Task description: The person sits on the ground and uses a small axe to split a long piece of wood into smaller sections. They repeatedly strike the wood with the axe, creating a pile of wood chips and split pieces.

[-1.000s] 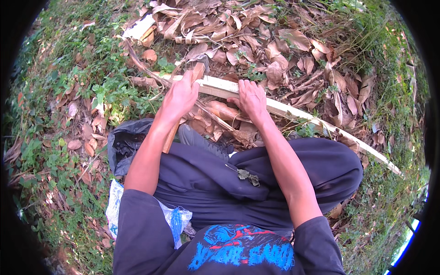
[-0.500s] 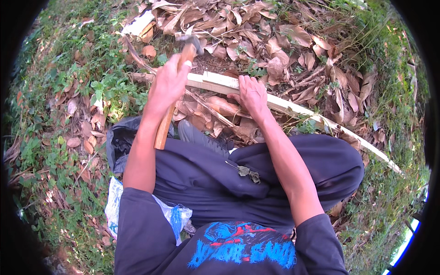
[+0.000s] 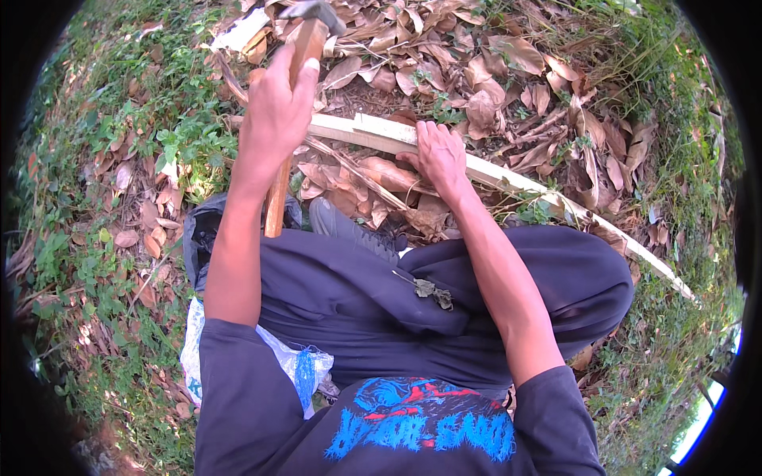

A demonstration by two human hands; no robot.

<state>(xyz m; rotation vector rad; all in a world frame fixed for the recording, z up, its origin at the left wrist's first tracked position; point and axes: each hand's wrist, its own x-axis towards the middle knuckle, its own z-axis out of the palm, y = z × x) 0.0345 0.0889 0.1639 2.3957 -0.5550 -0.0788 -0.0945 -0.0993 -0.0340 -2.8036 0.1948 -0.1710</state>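
Note:
My left hand (image 3: 274,119) is wrapped round the wooden handle of a hammer (image 3: 275,208); its grey metal head points away from me, raised over the ground. Beneath and beside that hand runs a long, pale wooden strip (image 3: 520,182), stretching from the left of centre to the far right. A shorter pale piece of wood (image 3: 384,127) lies along its top edge. My right hand (image 3: 439,161) presses over the strip at the right end of this short piece, with fingers curled across the far side and thumb on the near side.
Dry brown leaves (image 3: 484,111) cover the ground ahead, with a thin split stick (image 3: 357,176) among them. Green weeds (image 3: 103,262) grow on the left. My crossed legs (image 3: 357,274) lie close below the wood. A black bag (image 3: 205,230) and a white-and-blue plastic bag (image 3: 305,371) rest at my left side.
My left hand has lifted the hammer up and a little to the left, away from the wood. My right hand and the strip stay nearly in place.

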